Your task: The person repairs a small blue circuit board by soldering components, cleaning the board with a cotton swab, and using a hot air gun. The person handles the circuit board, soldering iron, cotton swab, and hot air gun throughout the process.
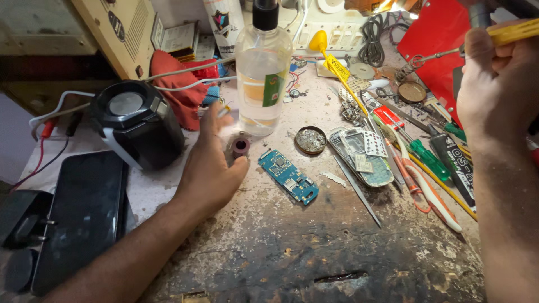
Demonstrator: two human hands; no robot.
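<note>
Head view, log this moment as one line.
left hand: on small spool | right hand: holds soldering iron | blue circuit board: on bench, untouched
</note>
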